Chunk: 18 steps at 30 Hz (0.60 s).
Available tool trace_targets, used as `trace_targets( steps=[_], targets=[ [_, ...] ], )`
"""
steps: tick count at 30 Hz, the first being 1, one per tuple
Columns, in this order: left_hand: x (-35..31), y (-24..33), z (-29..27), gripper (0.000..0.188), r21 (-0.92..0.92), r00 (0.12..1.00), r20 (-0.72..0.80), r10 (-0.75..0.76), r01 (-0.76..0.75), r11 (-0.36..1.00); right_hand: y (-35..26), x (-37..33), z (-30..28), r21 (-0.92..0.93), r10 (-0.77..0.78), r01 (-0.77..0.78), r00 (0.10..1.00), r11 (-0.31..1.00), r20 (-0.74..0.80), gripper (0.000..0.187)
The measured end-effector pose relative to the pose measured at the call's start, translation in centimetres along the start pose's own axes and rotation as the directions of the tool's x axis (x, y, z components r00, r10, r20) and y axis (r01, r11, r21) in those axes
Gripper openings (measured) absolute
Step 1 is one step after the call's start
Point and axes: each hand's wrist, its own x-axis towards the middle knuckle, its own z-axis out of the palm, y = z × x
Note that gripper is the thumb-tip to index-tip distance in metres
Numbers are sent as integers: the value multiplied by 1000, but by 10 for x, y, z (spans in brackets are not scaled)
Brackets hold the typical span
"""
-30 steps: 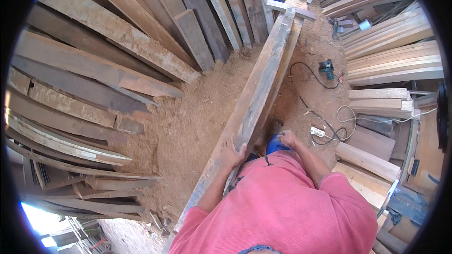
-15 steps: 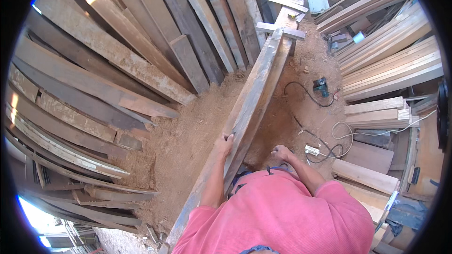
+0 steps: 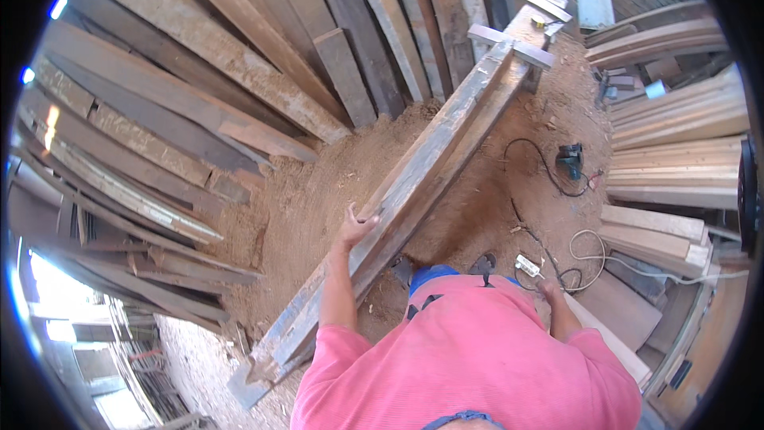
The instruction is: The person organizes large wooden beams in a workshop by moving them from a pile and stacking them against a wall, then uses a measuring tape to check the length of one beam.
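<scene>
A long weathered plank (image 3: 446,151) runs slantwise from the sandy ground at lower left up to a wooden trestle (image 3: 517,44) at upper right, lying on a second beam of about the same length. My left hand (image 3: 354,231) grips the plank's left edge near its middle, the fingers spread over the top face. My right hand (image 3: 549,288) hangs low at my right side, away from the plank and close to a white power strip (image 3: 528,265). Its fingers are mostly hidden. My pink shirt fills the lower middle.
Old boards (image 3: 199,111) lean in a fan across the left and top. Pale sawn planks (image 3: 676,119) are stacked at right. A power tool (image 3: 570,161) with a black cable lies on the sawdust ground (image 3: 318,191) right of the plank, beside a white cord (image 3: 637,263).
My right hand has come off the plank and dropped to my side. My left hand has shifted further up along the plank's left edge.
</scene>
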Motion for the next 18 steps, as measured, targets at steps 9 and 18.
trace_targets(
  steps=[9,18],
  targets=[
    [-57,-6,4,102,310,946,266,185,-266,913,-144,62,-62,463,-344,273,936,843,76,12],
    [-98,-3,55,125,524,958,280,64,-209,826,-469,-39,-25,887,-381,-30,896,460,228,44]
  ],
)
